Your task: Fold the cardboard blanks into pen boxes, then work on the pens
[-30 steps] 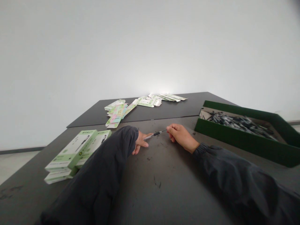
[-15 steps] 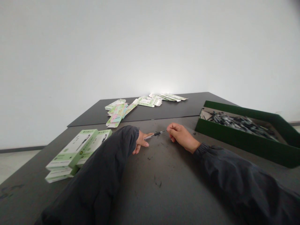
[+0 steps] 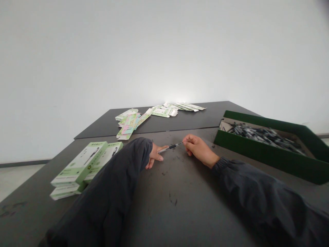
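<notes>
We hold just as half a second ago — our left hand (image 3: 154,156) grips the pen (image 3: 173,146) by its barrel, our right hand (image 3: 198,148), set apart, pinches its thin end over the table (image 3: 177,212).

Far end: overlapping green-and-white cardboard cartons (image 3: 160,112), some with pink and blue panels.
Left side: stacked green-and-white rectangular cardboard boxes (image 3: 77,167).
Backdrop: smooth pale-grey wall (image 3: 164,51), dark skirting strip (image 3: 25,164) at its foot.
</notes>
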`<state>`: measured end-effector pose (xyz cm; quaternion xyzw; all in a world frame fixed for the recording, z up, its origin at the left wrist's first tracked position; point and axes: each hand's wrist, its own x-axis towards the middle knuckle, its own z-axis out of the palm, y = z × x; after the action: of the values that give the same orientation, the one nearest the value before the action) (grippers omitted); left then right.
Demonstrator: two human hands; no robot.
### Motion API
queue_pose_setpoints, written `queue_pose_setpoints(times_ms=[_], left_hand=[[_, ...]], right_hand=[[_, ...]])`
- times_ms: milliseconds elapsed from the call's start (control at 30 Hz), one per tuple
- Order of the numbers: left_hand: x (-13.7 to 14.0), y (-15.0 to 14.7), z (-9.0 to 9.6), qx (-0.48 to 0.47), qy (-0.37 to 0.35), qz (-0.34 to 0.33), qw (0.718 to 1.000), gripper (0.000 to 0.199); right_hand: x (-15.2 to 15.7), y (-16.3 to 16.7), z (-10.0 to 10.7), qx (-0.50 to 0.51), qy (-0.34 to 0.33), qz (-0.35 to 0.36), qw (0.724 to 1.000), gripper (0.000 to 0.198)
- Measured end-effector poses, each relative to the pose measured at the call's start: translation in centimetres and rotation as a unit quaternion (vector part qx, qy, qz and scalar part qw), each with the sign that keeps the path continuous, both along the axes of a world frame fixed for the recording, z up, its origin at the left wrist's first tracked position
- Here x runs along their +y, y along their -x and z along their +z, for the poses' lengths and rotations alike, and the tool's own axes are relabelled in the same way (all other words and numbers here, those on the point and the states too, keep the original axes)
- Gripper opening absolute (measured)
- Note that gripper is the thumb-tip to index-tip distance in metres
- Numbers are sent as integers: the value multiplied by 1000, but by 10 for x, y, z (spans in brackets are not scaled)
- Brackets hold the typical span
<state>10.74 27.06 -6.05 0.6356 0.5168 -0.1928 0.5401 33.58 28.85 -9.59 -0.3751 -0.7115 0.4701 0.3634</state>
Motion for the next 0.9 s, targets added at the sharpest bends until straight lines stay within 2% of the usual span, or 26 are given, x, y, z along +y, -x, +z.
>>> queue_pose_setpoints(times_ms=[300, 500, 900], left_hand=[[1, 2, -2, 2, -5, -14, 1000, 76], [3, 5, -5, -20, -8, -71, 997, 77], [3, 5, -5, -14, -16, -83, 996, 76]], right_hand=[[-1, -1, 3, -31, -22, -17, 999, 28], [-1, 0, 2, -29, -22, -17, 999, 25], [-1, 0, 2, -27, -19, -17, 999, 23]])
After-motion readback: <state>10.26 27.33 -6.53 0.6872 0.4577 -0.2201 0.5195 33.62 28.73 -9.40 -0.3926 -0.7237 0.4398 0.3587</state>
